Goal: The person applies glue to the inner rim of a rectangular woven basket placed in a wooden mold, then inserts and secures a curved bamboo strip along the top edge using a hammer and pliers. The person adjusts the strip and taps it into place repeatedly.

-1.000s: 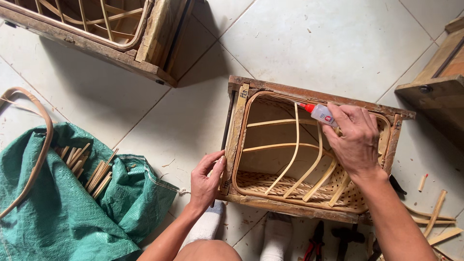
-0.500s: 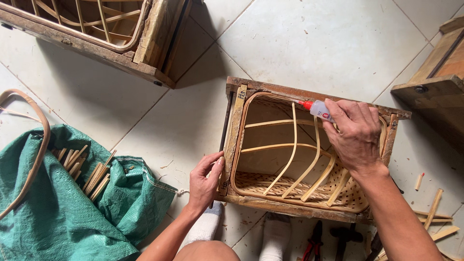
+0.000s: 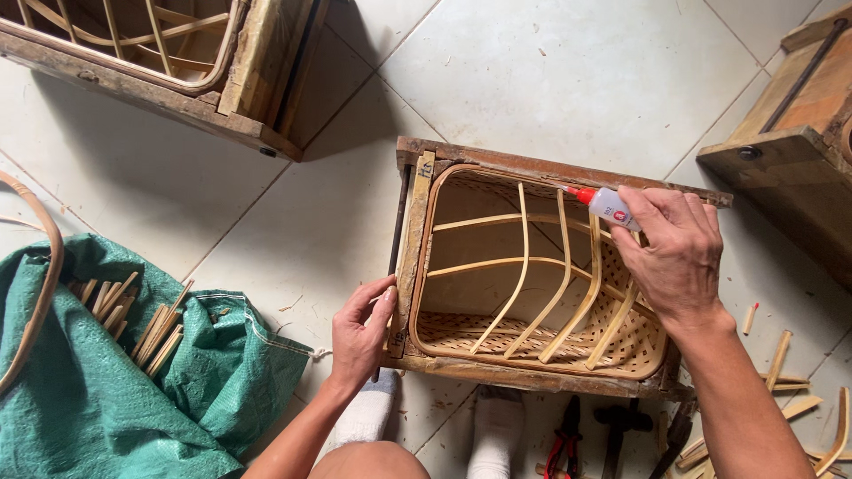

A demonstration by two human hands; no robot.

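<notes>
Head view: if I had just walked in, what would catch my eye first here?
Probably the wooden frame in the middle of the tiled floor, with a half-woven rattan basket shaped inside it. The right hand holds a small glue bottle with a red tip at the frame's far rim, while the left hand grips its near left corner. At lower left, a green sack carries a bundle of cut sticks.

A pale tiled floor (image 3: pixel 550 80) carries everything. In the middle sits a wooden frame with a rattan basket (image 3: pixel 532 275) inside; another wooden frame (image 3: pixel 151 62) lies at the upper left, a wooden box (image 3: pixel 790 151) at the right. A green sack (image 3: pixel 106 390) holding bamboo sticks (image 3: pixel 133 315) sprawls lower left, and bamboo offcuts (image 3: pixel 785 390) lie scattered lower right beside pliers (image 3: pixel 564 439).
</notes>
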